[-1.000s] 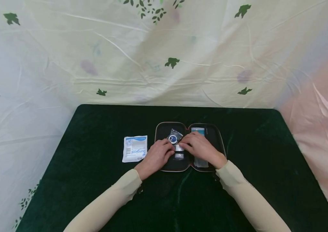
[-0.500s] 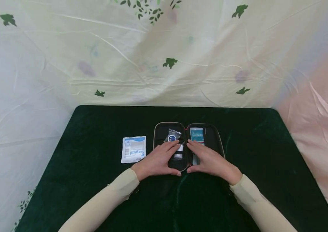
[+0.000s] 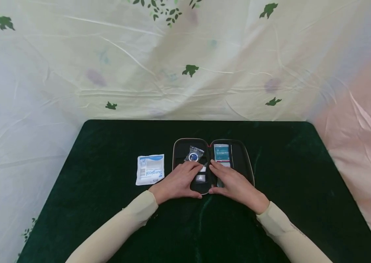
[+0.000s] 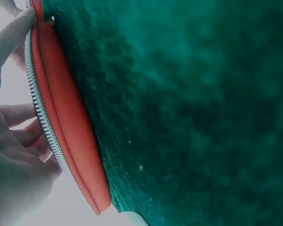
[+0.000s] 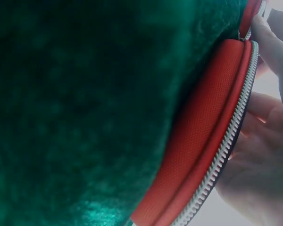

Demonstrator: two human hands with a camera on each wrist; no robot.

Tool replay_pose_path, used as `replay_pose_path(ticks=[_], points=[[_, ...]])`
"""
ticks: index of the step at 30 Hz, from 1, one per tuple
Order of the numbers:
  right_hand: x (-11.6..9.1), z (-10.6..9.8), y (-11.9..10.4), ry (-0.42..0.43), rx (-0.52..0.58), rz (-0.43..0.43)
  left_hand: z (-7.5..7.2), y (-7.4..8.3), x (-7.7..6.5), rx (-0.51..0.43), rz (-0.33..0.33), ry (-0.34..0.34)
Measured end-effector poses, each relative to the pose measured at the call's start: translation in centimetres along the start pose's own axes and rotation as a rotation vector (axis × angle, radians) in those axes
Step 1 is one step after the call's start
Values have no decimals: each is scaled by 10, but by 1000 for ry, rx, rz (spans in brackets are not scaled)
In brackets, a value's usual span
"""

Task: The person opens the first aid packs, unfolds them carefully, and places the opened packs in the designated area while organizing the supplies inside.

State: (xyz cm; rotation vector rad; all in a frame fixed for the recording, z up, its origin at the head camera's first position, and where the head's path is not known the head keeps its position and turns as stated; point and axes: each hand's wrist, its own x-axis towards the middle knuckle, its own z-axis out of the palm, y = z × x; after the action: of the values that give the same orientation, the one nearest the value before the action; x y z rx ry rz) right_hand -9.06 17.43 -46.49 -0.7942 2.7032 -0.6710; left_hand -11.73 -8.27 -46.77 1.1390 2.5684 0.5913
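A zip case (image 3: 181, 147), red outside and black inside, lies unfolded like a book on the table. My left hand (image 3: 177, 181) extends over its left half, fingers nearly straight, thumb at the front rim by the hinge. Over the right half is my right hand (image 3: 239, 187), its fingertips beside the hinge and thumb at the front edge. In the wrist views, each thumb touches the zip edge. The left half holds a round blue-and-white item (image 3: 193, 156) in clear wrap and a white roll (image 3: 200, 178) under a strap. A teal-and-white packet (image 3: 221, 152) fills part of the right half.
A white-and-blue packet (image 3: 150, 170) printed "Surgical" lies left of the case, close to my left hand. Dark green velvety cloth covers the table (image 3: 123, 138). A pale patterned curtain (image 3: 159, 73) hangs behind the table and along both sides.
Both hands have left the white roll and spread over the two halves, thumbs dropping to the front edge. My right hand has then shifted slightly left to the hinge.
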Motion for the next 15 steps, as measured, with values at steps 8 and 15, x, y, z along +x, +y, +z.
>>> replay_pose_path(ticks=[8, 15], points=[[0, 1, -1, 1, -1, -1, 0, 2, -1, -51, -15, -8], [0, 1, 0, 2, 9, -4, 10, -7, 0, -166, 7, 17]])
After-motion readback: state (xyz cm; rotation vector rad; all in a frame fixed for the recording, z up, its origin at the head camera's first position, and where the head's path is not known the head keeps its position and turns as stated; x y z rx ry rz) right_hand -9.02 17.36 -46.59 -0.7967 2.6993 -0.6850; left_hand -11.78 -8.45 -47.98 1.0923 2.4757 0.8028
